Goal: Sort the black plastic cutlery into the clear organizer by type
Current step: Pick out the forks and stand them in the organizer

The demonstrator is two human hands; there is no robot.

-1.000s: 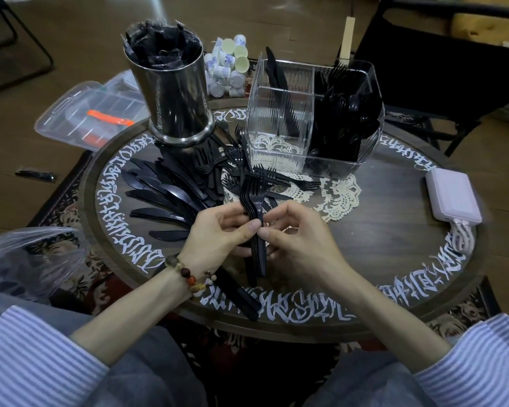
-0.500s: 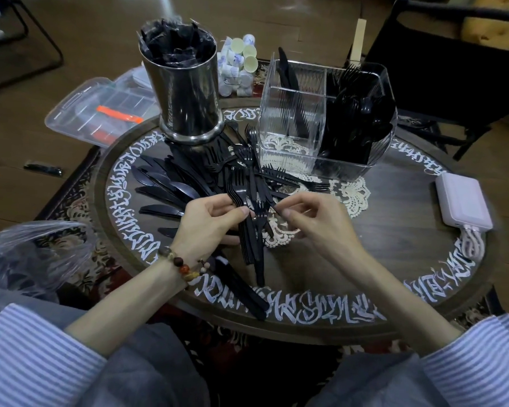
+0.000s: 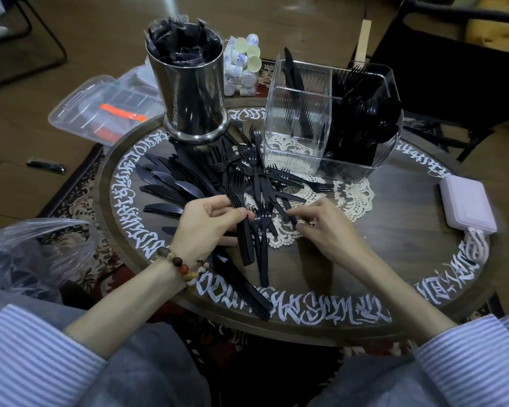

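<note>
My left hand [image 3: 209, 224] grips a stacked bundle of black forks [image 3: 243, 218], tines pointing away from me. My right hand [image 3: 326, 227] pinches the handle of a single black fork [image 3: 279, 207] lying in the loose pile [image 3: 256, 171] on the round table [image 3: 379, 259]. Black knives [image 3: 165, 189] are fanned out left of the pile. The clear organizer [image 3: 329, 118] stands behind; its right compartment is full of black spoons and forks, while its left ones hold a few knives and forks.
A steel canister [image 3: 191, 92] stuffed with black wrappers stands at the back left. A lilac power bank [image 3: 467, 204] with its cable lies at the right edge. A lace doily [image 3: 353, 198] lies under the pile, and a plastic bag [image 3: 27, 257] is at my left.
My right hand let go of the bundle and moved right to a single fork in the pile. My left hand kept the bundle and shifted slightly left.
</note>
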